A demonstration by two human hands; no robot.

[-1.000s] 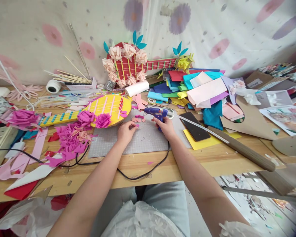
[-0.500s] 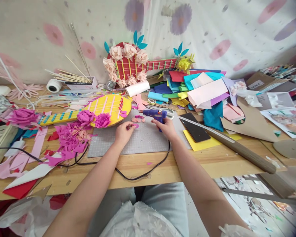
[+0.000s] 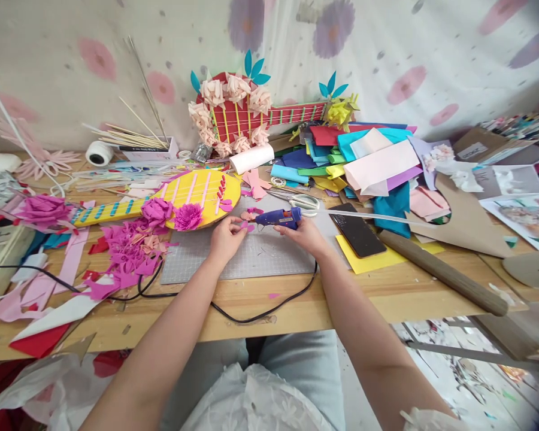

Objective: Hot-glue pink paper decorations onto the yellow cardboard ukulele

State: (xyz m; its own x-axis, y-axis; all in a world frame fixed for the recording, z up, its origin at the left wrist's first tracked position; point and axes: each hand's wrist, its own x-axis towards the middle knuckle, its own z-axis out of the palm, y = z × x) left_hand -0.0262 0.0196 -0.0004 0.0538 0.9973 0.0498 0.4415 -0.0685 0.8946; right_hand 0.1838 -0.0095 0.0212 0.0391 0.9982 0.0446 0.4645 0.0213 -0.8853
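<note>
Left hand (image 3: 226, 240): is pinching a pink scrap (image 3: 250, 228), fingertips nearly together
Pink scrap: is sitting above the mat (image 3: 193, 263), probably feeling light, soft, easily creased; its edge is offering the best hold
Glue gun (image 3: 278, 218): is pointing left, tip near the pink scrap; looking stiff, likely running hot there
Right hand (image 3: 308, 235): is wrapping round the rear, likely the safest hold; trigger is hiding from view

A blue glue gun (image 3: 278, 219) is pointing leftward, a translucent stick (image 3: 372, 216) jutting behind. A small magenta piece (image 3: 250, 228) is showing just beside its nozzle (image 3: 259, 220).
</note>
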